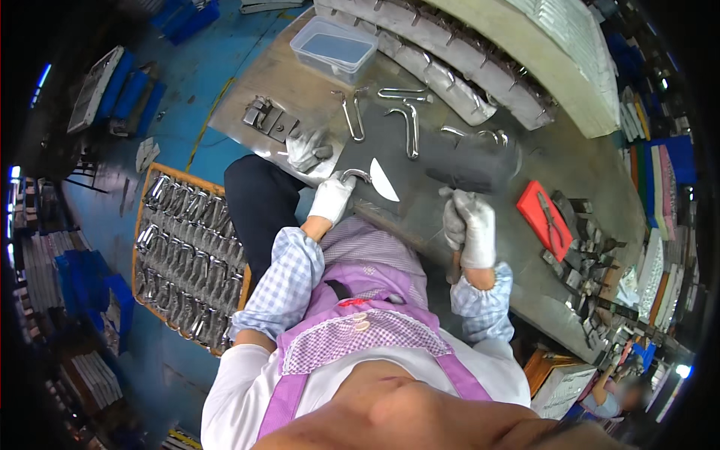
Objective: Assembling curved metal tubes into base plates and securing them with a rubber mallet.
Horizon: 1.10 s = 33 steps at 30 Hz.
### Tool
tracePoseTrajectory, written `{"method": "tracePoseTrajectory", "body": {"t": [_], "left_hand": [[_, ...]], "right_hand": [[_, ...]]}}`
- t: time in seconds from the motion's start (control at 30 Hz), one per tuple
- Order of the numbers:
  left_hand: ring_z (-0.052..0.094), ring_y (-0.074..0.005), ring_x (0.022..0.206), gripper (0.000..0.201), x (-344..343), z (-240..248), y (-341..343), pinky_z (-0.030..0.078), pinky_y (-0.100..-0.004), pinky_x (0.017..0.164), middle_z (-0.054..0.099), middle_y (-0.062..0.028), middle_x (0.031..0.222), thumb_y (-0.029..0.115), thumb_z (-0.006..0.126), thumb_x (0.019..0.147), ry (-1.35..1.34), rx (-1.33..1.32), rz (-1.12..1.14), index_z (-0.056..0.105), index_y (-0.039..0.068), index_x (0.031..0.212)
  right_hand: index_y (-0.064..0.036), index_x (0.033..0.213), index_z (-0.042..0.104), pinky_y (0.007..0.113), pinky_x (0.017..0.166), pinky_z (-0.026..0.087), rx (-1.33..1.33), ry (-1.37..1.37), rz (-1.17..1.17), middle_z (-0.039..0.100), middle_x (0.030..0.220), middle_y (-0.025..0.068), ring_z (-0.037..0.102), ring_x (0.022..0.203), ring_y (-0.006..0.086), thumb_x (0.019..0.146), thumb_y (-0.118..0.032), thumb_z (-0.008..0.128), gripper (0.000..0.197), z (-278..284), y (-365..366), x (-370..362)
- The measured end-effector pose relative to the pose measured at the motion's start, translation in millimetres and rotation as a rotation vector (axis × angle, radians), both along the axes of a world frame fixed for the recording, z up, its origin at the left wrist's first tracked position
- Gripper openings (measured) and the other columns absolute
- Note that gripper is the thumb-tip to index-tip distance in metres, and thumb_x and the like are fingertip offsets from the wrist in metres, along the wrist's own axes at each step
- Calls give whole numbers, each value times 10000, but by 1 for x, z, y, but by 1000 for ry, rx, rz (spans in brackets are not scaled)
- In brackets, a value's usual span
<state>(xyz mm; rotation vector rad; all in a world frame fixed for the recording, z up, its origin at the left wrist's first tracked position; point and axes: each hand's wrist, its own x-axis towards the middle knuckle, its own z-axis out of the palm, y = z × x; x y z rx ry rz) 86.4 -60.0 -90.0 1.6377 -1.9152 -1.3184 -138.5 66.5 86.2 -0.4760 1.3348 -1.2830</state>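
My left hand (331, 198), in a white glove, is closed on a shiny hook-shaped metal piece (357, 174) at the near edge of the bench. Beside that piece lies a white half-moon shape (383, 181). My right hand (471, 225), also gloved, grips a mallet by its handle (454, 268). Its dark head (465, 172) is smeared by motion over a dark mat, so its exact shape cannot be made out. Several bent chrome tubes (412, 131) lie just beyond my hands.
A crumpled grey-white glove (307, 150) and a metal fixture (270, 118) lie left of the mat. Behind stands a clear plastic box (334, 46). Pliers (551, 217) rest on a red tray (534, 201) at right. A wood-framed rack (137, 247) of metal pieces stands at lower left.
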Motion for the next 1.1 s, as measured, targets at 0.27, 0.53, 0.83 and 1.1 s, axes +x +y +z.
{"method": "tracePoseTrajectory", "body": {"t": [0.27, 0.53, 0.83, 1.1], "left_hand": [[644, -401, 1021, 339, -9, 10, -6, 528, -461, 824, 667, -262, 1028, 322, 556, 944, 94, 112, -24, 623, 44, 1127], [653, -181, 905, 433, 4, 29, 23, 510, -325, 798, 695, -106, 1014, 341, 676, 901, 308, 240, -93, 625, 2, 1165], [576, -91, 700, 313, 17, 35, 39, 468, -226, 656, 662, -53, 810, 297, 582, 990, 295, -329, -46, 652, -4, 1035], [637, -118, 729, 166, 9, 12, 55, 490, -268, 631, 692, -71, 825, 48, 592, 882, 506, -95, 149, 712, -15, 978]], "right_hand": [[-46, 862, 703, 380, 617, 545, -283, 1340, 353, 695, 755, 96, 668, 669, 310, 860, -248, 679, 203, -121, -6, -1], [-121, 964, 726, 395, 705, 541, -223, 1953, -195, 702, 806, 98, 673, 732, 282, 770, -142, 717, 195, -80, 35, -51], [-84, 1271, 575, 440, 719, 530, 74, 1317, 369, 702, 959, 148, 675, 821, 333, 813, -281, 708, 516, -155, -52, 69], [-102, 1408, 510, 287, 671, 542, 82, 754, 238, 704, 792, 112, 677, 699, 129, 864, -92, 636, 559, -67, -26, 98]]}}
